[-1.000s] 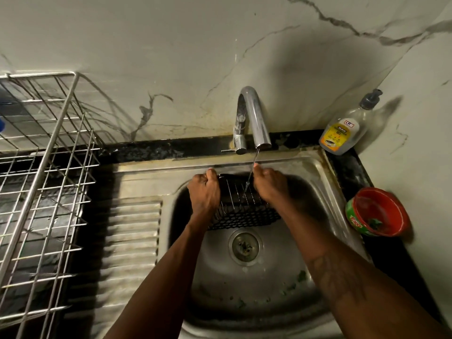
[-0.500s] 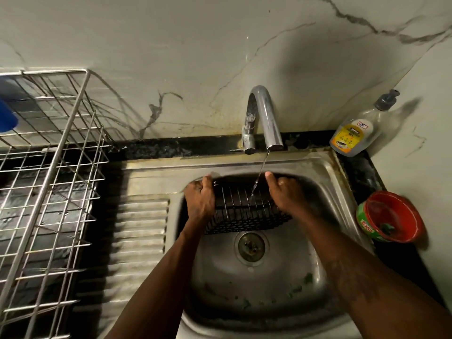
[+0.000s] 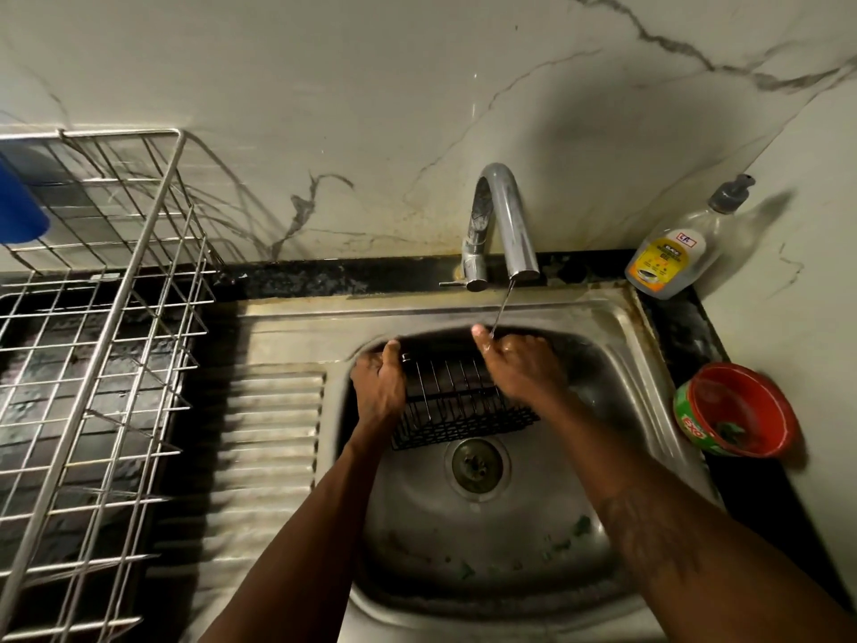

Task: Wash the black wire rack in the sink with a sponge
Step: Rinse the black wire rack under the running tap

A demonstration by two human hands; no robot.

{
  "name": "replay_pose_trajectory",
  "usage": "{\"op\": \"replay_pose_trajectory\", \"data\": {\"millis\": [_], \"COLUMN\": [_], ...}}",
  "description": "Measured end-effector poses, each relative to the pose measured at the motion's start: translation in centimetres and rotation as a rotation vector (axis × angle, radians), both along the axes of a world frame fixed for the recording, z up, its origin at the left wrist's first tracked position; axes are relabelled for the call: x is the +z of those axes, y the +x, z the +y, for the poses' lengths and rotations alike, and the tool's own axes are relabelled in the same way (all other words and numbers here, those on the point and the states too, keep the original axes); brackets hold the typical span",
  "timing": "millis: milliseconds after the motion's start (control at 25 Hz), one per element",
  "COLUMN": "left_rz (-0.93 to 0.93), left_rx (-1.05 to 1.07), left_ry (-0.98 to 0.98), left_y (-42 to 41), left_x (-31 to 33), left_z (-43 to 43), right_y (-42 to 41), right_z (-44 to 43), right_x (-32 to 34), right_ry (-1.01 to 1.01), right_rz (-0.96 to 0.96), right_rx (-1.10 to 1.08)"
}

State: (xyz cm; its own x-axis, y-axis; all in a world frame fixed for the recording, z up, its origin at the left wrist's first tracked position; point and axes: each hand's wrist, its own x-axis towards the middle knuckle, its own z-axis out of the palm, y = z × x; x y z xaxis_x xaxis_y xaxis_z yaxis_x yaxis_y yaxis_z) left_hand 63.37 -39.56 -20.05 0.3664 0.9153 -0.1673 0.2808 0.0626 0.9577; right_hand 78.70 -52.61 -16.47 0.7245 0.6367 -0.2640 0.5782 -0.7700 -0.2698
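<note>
Rack [image 3: 457, 401] is in the sink [image 3: 617, 327], standing tilted against the far wall, its lower edge just above the drain [image 3: 477, 464]. It is held at both ends. The left hand [image 3: 378, 387] grips the left end, fingers curled round the wire and thumb up on the top edge. The right hand [image 3: 519, 368] lies over the right end, fingers curled across it, thumb raised.

Change noted: a second ago the water [image 3: 502, 308] from the tap [image 3: 503, 215] fell on the wires between the two sets of fingers. It now lands on the right hand by the thumb, which is wet. Judgement: this is a rinsing step, and the rack itself is getting little water at present.

No sponge is seen in either hand or anywhere in view, so scrubbing appears not yet begun, and one hand must be freed to fetch it.

Surroundings: a soap bottle [image 3: 668, 252] stands beyond and right of the right fingers on the worktop [image 3: 324, 276]. A red bowl [image 3: 737, 410] sits further right. A dish drainer [image 3: 116, 341] holding a blue cup [image 3: 18, 206] stands well left of the left fingers. The tap spout hangs close above the hands and limits lifting the rack.
</note>
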Motion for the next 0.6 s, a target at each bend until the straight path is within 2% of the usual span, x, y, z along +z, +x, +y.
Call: {"op": "replay_pose_trajectory", "data": {"millis": [160, 240, 280, 360, 440, 520, 600], "left_rz": [0.013, 0.048, 0.128, 0.356, 0.58, 0.654, 0.578], "left_rx": [-0.009, -0.157, -0.244, -0.373, -0.329, -0.316, -0.327], "left_ry": [-0.132, -0.21, -0.17, 0.066, 0.322, 0.49, 0.521], "left_y": [-0.9, -1.1, -1.4, -1.6, -1.2, 0.5, 2.6], "left_x": [0.2, 1.5, 1.9, 2.1, 2.5, 3.1, 4.3], "left_z": [0.2, -0.3, -0.7, -1.9, -2.9, -4.3, -5.8], "right_y": [0.8, -0.1, -0.6, -1.2, -2.0, -2.8, -3.5], "right_z": [-1.0, -0.8, -0.8, -0.4, 0.1, 0.5, 1.0], "right_x": [0.5, 0.8, 1.2, 2.2, 3.3, 3.9, 4.6], "right_ry": [-0.047, -0.065, -0.083, -0.093, -0.101, -0.095, -0.072], "right_rz": [-0.108, -0.245, -0.299, -0.35, -0.379, -0.45, -0.476], "right_rx": [-0.044, 0.03, 0.065, 0.13, 0.161, 0.175, 0.185]}}
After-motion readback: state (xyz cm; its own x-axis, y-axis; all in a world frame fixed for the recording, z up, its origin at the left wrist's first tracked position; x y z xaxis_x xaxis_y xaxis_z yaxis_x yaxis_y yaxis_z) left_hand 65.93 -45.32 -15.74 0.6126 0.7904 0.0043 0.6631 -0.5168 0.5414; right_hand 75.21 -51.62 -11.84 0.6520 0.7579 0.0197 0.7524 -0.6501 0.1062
